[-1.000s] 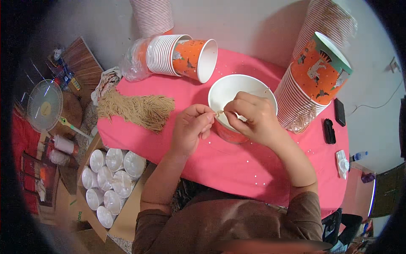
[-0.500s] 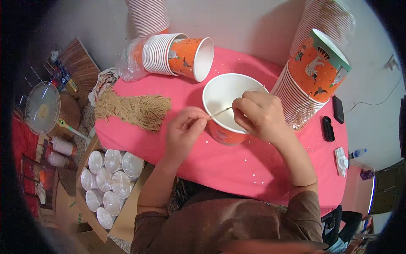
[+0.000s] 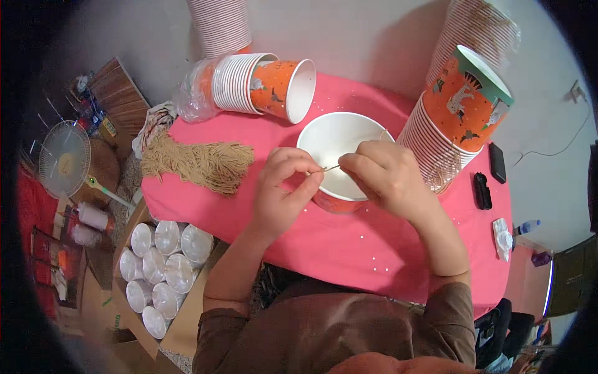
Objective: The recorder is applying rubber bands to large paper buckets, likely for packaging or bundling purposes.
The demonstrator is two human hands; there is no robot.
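Observation:
A thin tan cord [image 3: 332, 167] stretches between my two hands, above a white-lined paper bucket [image 3: 330, 128] with an orange outside. My left hand [image 3: 280, 190] pinches one end between thumb and forefinger, at the bucket's left rim. Over the bucket's right side, my right hand [image 3: 387, 177] is closed on the cord, its fingertips pressed together. A bundle of tan cords [image 3: 202, 163] lies on the pink tablecloth [image 3: 324, 243] to the left. At the right, an orange patterned bucket [image 3: 464, 93] tops a leaning stack of paper buckets [image 3: 427, 140].
Another bucket stack [image 3: 237, 84] lies on its side at the back left. A black phone-like object [image 3: 497, 162], a black case [image 3: 482, 190] and a crumpled white tissue [image 3: 502, 240] lie at the right edge. A cardboard box [image 3: 184, 321] of plastic-wrapped cups stands below left.
My left hand has moved slightly right and up, closer to my right hand. The visible length of cord between them is shorter. My right hand has hardly moved.

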